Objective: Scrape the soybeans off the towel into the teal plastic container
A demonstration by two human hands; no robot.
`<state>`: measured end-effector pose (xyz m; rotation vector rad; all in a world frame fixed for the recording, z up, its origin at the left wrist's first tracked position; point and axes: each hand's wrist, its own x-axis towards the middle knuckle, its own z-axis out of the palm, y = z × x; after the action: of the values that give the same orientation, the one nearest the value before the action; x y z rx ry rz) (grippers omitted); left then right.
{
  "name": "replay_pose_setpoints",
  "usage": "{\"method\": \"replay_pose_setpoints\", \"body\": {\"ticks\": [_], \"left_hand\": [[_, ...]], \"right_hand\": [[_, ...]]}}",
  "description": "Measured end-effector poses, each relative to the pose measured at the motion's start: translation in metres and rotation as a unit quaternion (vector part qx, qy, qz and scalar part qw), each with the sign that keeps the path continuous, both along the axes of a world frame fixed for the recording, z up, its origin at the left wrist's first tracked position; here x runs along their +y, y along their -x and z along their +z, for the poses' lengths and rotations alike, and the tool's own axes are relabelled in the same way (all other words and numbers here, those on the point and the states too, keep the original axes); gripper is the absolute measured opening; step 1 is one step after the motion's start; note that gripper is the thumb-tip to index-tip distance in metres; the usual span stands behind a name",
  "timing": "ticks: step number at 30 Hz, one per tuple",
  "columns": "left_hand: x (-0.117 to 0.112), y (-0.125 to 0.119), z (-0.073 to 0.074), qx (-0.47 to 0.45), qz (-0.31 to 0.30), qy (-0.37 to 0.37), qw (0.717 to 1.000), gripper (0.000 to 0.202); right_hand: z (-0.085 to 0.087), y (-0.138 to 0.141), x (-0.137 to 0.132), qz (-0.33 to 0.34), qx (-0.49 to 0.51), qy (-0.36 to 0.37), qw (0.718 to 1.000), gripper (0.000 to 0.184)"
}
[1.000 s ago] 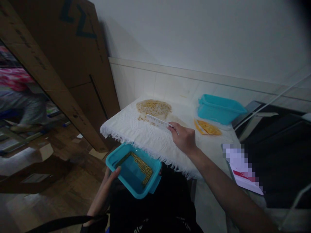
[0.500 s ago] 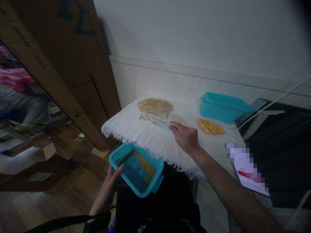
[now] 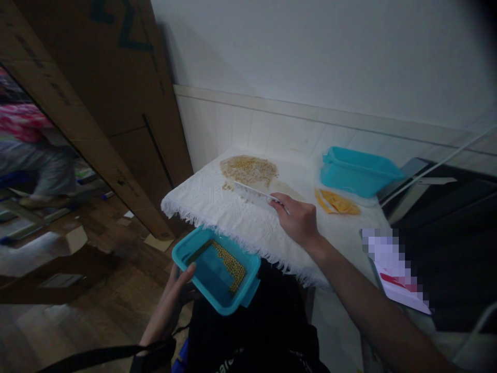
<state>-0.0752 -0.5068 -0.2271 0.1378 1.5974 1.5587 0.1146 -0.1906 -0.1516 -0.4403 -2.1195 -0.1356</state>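
Observation:
My left hand (image 3: 171, 298) grips the near left rim of a blue plastic bin (image 3: 212, 282), thumb over the edge. The bin is held just below the table's front edge. Small round yellow-green beans (image 3: 233, 267) lie along its far and right inner sides. Over the tabletop, my right hand (image 3: 297, 217) is closed on one end of a flat white ruler-like strip (image 3: 252, 191). Its free end points left, at the near side of a spread pile of round yellow beans and paler fine grains (image 3: 250, 168). A few beans lie loose beside the strip.
A fringed white cloth (image 3: 194, 199) covers the table. At the back right stands a second blue bin (image 3: 357, 171), with a crumpled yellow packet (image 3: 337, 202) before it. Cardboard (image 3: 128, 103) rises on the left; beyond it sits another person (image 3: 31, 140).
The strip has shifted slightly left and toward me, hiding some loose beans. The bin in my left hand has moved slightly left. My right hand keeps its grip.

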Motion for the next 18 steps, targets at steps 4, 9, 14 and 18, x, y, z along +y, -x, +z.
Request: {"method": "replay_pose_setpoints", "body": {"ticks": [4,9,14,18], "left_hand": [[-0.001,-0.001,0.001,0.006,0.014,-0.010,1.000,0.114],[-0.002,-0.002,0.000,0.000,0.033,-0.023,0.999,0.116],[0.000,0.002,-0.007,-0.013,0.059,-0.011,0.998,0.119],[0.002,0.005,-0.007,-0.014,0.063,0.006,0.998,0.117]], "right_hand": [[0.002,0.003,0.002,-0.004,-0.015,0.020,1.000,0.017],[0.005,0.005,-0.003,0.014,-0.026,0.038,0.999,0.018],[0.011,0.008,-0.009,0.027,-0.034,0.050,0.998,0.018],[0.014,0.010,-0.013,0.035,-0.043,0.052,0.997,0.018]]}}
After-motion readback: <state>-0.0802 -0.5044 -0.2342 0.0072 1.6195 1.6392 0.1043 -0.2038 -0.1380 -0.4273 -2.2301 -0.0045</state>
